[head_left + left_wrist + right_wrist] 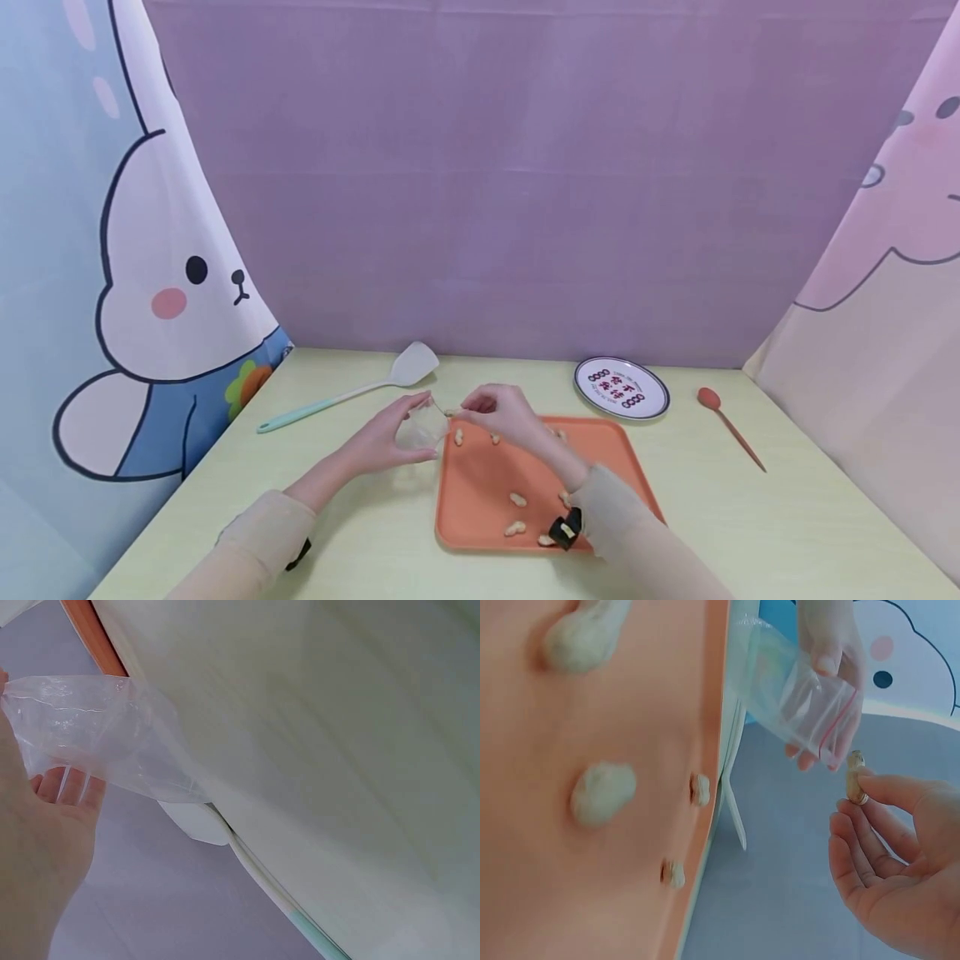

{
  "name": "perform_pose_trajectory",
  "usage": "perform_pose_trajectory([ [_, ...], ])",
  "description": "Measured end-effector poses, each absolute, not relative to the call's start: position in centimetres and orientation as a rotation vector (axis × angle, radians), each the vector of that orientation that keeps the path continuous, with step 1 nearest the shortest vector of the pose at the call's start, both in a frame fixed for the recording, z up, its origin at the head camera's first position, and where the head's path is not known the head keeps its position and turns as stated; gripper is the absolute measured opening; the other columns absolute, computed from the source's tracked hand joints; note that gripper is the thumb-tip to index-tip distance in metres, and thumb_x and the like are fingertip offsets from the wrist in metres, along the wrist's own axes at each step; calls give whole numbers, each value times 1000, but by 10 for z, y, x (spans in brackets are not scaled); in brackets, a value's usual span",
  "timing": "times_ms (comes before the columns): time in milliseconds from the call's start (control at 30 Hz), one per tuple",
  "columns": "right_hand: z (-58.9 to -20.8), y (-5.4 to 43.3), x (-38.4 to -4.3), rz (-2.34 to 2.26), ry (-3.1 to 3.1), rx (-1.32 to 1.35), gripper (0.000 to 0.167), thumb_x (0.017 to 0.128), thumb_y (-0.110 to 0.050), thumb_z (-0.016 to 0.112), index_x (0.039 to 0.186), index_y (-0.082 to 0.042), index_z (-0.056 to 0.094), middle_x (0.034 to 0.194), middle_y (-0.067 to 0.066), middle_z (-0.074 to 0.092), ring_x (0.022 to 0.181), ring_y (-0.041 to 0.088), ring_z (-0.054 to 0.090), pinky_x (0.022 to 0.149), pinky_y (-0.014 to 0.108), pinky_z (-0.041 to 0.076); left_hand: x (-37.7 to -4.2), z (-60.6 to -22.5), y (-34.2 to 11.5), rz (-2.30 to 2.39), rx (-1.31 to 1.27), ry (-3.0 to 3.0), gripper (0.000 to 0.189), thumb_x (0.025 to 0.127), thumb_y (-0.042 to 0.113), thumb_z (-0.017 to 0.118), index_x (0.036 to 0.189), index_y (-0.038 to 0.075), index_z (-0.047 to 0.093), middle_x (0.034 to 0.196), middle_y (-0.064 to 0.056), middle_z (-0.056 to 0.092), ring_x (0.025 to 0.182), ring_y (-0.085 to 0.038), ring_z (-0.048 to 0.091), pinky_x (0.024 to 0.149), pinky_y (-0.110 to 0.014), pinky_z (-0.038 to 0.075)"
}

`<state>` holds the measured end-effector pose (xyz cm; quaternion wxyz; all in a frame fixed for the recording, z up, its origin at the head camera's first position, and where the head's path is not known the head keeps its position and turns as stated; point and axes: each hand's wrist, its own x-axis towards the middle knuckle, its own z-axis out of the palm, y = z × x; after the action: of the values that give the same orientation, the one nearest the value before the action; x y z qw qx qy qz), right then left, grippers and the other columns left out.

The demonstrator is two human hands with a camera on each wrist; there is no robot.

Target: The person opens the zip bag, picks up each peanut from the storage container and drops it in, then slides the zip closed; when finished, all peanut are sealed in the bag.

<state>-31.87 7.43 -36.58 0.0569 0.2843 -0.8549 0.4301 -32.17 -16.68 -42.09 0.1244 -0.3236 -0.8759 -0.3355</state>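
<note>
A clear plastic zip bag (424, 427) with a red seal line is held by its mouth in my left hand (378, 440). In the left wrist view the bag (97, 739) hangs out from between the thumb and fingers. My right hand (510, 414) pinches a peanut (856, 778) in its shell between thumb and fingertips. That peanut is just in front of the bag's mouth, apart from it. Below, an orange tray (483, 471) carries several more peanuts, among them one peanut (517, 499) near the middle. My right forearm covers part of the tray.
A spatula (352, 393) with a mint handle lies at the back left of the table. Behind the tray to the right is a white plate (621, 388) with red print. A red-brown spoon (723, 417) lies farther right. A purple cloth (480, 183) hangs behind.
</note>
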Motion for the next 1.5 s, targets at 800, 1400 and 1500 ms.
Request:
perform_pose_trajectory([
  [800,-373,50,-320,1290,-2616,886,14,85,-17,69,94,-7,71,82,3,70,71,10,62,63,19,51,-322,-422,-167,-981,-966,-2502,85,72,38,80,139,3,41,132,-7,54,123,-21,51,95,-41,49],
  [1400,-364,86,-307,1322,-2579,905,14,85,-13,69,96,-5,71,88,8,71,80,21,66,69,22,53,-320,-420,-166,-1000,-946,-2524,83,73,37,79,138,2,42,131,-8,55,122,-22,51,97,-41,48],
  [1500,-362,100,-304,1299,-2566,907,13,85,-14,68,95,-7,71,88,7,71,80,20,66,71,22,54,-320,-420,-167,-976,-954,-2512,82,73,35,79,138,1,42,131,-8,55,122,-23,52,97,-40,48],
])
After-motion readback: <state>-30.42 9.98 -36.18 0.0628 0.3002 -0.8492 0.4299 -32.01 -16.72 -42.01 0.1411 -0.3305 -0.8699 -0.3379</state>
